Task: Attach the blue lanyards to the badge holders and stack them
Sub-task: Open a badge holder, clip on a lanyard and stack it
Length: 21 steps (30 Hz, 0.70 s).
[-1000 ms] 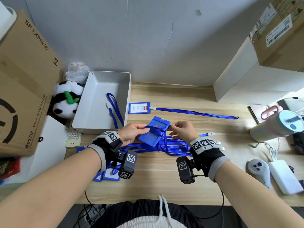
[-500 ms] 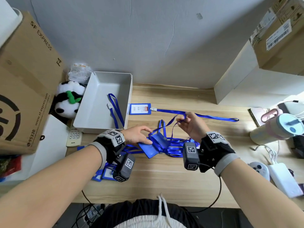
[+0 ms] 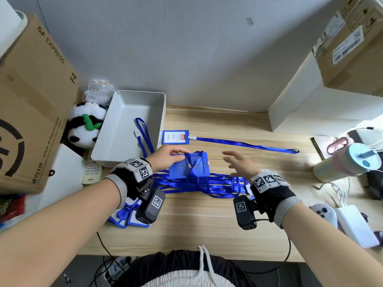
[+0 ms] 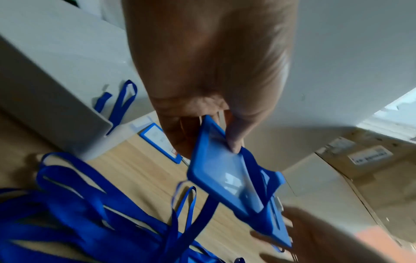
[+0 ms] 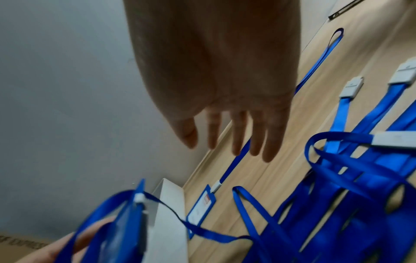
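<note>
My left hand [image 3: 176, 155] pinches a blue badge holder [image 3: 187, 168] by its left end, just above the desk, with a lanyard strap draped over it. In the left wrist view the thumb presses the clear window of the holder [image 4: 227, 176]. My right hand [image 3: 231, 161] hovers to the right of the holder, fingers spread and holding nothing; its fingers [image 5: 236, 138] are straight. A pile of blue lanyards [image 3: 209, 184] lies under both hands. One finished badge [image 3: 175, 137] with its lanyard lies farther back. Spare holders [image 3: 128, 219] lie under my left wrist.
A white tray [image 3: 116, 129] at the back left holds one lanyard [image 3: 145, 137]. Left of it are a panda plush [image 3: 85, 125], a remote [image 3: 91, 172] and a cardboard box [image 3: 31, 104]. At the right stand a bottle [image 3: 348, 160], a controller [image 3: 323, 212] and a white box [image 3: 310, 104].
My right hand let go of the strap it had lifted, came down to the right and opened. My left hand raised the holder off the pile.
</note>
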Available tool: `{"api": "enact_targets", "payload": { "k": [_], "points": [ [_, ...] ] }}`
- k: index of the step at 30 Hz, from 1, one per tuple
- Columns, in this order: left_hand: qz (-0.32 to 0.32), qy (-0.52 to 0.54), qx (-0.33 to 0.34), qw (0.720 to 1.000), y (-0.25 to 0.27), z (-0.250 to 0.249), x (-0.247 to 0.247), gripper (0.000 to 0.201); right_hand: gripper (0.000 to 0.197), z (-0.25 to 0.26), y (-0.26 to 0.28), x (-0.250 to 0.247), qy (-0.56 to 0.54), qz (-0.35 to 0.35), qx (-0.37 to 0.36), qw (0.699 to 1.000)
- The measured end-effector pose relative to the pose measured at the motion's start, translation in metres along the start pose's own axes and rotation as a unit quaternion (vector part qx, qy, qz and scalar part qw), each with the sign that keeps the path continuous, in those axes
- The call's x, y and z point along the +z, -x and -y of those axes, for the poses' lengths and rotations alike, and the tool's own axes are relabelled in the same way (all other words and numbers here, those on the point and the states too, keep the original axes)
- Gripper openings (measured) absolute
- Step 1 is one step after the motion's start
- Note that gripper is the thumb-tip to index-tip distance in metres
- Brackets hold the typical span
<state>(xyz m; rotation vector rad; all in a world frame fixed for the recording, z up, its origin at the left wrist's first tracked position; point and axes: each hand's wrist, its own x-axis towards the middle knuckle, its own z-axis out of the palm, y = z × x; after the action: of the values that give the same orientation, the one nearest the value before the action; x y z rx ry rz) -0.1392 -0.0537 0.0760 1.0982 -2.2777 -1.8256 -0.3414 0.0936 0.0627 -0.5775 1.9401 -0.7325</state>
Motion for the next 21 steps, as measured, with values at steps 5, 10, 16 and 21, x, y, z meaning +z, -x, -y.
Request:
{"api": "enact_targets", "payload": {
  "k": [5,10,16,21],
  "points": [
    [0.024,-0.09,0.048,0.994,0.0,-0.013,0.011,0.029,0.042,0.028,0.013,0.01,-0.015,0.095,-0.108,0.989],
    [0.023,-0.104,0.052,0.993,0.0,-0.016,0.013,0.027,0.046,0.036,0.014,0.022,0.023,0.127,-0.117,0.985],
    [0.068,-0.124,0.025,0.99,0.004,-0.01,0.009,0.026,0.033,0.023,0.002,0.03,0.071,0.135,-0.079,0.985],
    [0.012,-0.114,-0.006,0.993,0.004,-0.002,0.004,0.026,0.044,0.014,-0.008,0.02,0.298,-0.026,-0.01,0.954]
  ]
}}
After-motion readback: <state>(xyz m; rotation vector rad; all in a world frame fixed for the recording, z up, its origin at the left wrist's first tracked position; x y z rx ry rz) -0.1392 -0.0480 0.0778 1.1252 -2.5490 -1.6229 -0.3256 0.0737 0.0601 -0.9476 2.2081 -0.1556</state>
